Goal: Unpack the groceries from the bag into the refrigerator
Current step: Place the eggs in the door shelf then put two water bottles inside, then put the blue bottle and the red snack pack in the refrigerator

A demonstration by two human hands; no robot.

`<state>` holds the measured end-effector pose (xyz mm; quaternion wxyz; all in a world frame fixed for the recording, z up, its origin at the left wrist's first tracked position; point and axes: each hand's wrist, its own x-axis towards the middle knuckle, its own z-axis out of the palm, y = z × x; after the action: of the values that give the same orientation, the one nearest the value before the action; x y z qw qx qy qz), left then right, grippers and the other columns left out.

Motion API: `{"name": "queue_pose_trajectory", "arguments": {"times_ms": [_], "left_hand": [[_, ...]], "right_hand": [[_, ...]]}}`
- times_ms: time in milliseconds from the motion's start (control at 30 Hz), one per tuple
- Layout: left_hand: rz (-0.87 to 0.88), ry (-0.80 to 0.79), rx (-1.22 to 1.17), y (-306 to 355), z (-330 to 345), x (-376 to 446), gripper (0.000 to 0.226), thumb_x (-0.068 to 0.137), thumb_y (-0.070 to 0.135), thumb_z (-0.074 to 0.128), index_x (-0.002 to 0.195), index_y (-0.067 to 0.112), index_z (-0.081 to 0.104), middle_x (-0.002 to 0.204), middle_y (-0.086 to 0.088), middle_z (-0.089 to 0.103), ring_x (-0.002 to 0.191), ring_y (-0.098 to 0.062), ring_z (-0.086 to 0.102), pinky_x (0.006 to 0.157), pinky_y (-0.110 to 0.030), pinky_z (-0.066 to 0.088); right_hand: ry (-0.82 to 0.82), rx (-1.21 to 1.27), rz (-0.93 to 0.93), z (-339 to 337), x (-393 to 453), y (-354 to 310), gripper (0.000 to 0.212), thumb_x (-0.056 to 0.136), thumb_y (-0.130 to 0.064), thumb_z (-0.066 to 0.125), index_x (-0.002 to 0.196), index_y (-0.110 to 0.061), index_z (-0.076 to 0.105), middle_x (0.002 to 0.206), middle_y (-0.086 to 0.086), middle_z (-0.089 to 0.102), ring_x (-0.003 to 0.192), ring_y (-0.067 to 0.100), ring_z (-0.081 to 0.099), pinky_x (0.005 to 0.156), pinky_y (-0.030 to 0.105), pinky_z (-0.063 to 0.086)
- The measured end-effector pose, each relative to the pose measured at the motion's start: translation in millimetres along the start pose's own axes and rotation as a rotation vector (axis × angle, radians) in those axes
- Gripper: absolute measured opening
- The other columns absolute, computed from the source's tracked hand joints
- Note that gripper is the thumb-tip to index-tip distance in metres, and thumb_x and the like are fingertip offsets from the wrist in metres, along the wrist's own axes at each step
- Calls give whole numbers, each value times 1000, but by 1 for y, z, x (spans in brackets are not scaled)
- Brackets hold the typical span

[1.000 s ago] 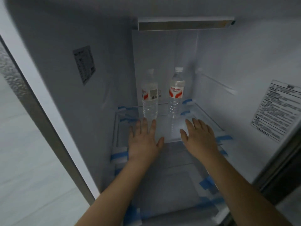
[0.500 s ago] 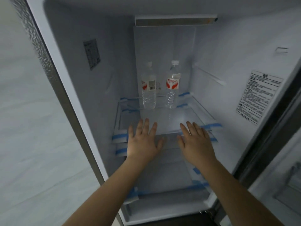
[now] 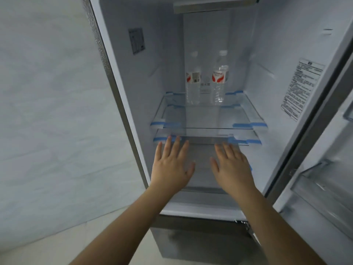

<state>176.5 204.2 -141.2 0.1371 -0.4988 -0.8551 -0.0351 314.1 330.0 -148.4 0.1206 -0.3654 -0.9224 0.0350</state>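
Two clear plastic water bottles with red-and-white labels (image 3: 207, 81) are seen standing upright, side by side, at the back edge of the upper glass shelf (image 3: 208, 119) in the open white refrigerator (image 3: 164, 54). The left hand (image 3: 172, 165) and right hand (image 3: 231, 167) are held flat, fingers spread, empty, near the lower shelf's front edge. No grocery bag is visible, so what is left cannot be judged.
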Motion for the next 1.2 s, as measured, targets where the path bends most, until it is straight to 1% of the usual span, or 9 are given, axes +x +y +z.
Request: {"name": "queue_pose_trajectory", "arguments": {"times_ms": [133, 233, 300, 400, 500, 700, 967, 1067, 1200], "left_hand": [[-91, -69, 48, -22, -16, -33, 72, 97, 64, 15, 157, 26, 3, 166, -5, 0, 151, -27, -11, 120, -50, -9], [-173, -64, 33, -44, -28, -58, 70, 97, 62, 17, 157, 27, 3, 166, -4, 1, 151, -27, -8, 121, -47, -5], [-239, -80, 27, -62, -34, -76, 71, 96, 63, 16, 156, 28, -1, 166, -2, -1, 151, -28, -8, 122, -47, 1], [-335, -81, 26, -93, -41, -106, 72, 96, 63, 16, 156, 29, -1, 166, 0, 0, 152, -29, -5, 121, -48, 9], [-413, -79, 34, -125, -48, -140, 71, 96, 63, 16, 156, 29, 2, 166, 1, 2, 152, -28, -3, 120, -49, 10], [-597, -104, 31, -194, -63, -222, 69, 96, 63, 20, 156, 30, 12, 164, 1, 16, 151, -25, 8, 120, -46, 8], [-783, -116, 78, -275, -89, -337, 72, 95, 66, 17, 156, 29, 12, 165, 1, 10, 152, -23, -2, 121, -49, 1], [-845, -113, 71, -292, -99, -369, 71, 95, 67, 18, 155, 31, 10, 165, 2, 9, 152, -24, -2, 120, -52, 2], [-950, -101, 69, -315, -112, -415, 70, 95, 65, 19, 155, 31, 10, 165, 2, 10, 152, -24, 4, 118, -55, 12]], "right_hand": [[-10, 11, -79, -2, -8, -27, 61, 98, -48, 15, 151, -18, 25, 157, 8, 26, 143, 28, 24, 116, 45, 21], [-19, 56, -143, -3, -12, -56, 69, 92, -50, 12, 145, -15, 38, 151, 11, 38, 139, 31, 34, 111, 49, 29], [-6, 83, -200, -3, -17, -79, 67, 93, -50, 16, 143, -14, 42, 149, 12, 42, 137, 30, 38, 110, 49, 30], [-29, 97, -302, -5, -26, -116, 58, 100, -47, 19, 149, -17, 29, 157, 8, 27, 145, 26, 23, 116, 45, 16], [-66, 86, -375, -8, -35, -159, 71, 93, -56, 2, 152, -20, 19, 160, 4, 17, 147, 23, 12, 119, 44, 9], [-128, 75, -494, 0, -68, -256, 60, 99, -51, 15, 152, -24, 16, 161, 2, 15, 146, 26, 15, 118, 44, 16], [-142, 76, -726, 9, -124, -381, 58, 100, -48, 18, 151, -21, 21, 160, 3, 17, 146, 20, 15, 118, 41, 16], [-143, 84, -779, 12, -141, -415, 57, 100, -48, 19, 151, -22, 21, 160, 2, 17, 146, 20, 15, 118, 40, 14], [-173, 106, -878, 17, -167, -464, 58, 100, -49, 17, 152, -22, 20, 161, 3, 14, 147, 22, 11, 119, 39, 11]]}}
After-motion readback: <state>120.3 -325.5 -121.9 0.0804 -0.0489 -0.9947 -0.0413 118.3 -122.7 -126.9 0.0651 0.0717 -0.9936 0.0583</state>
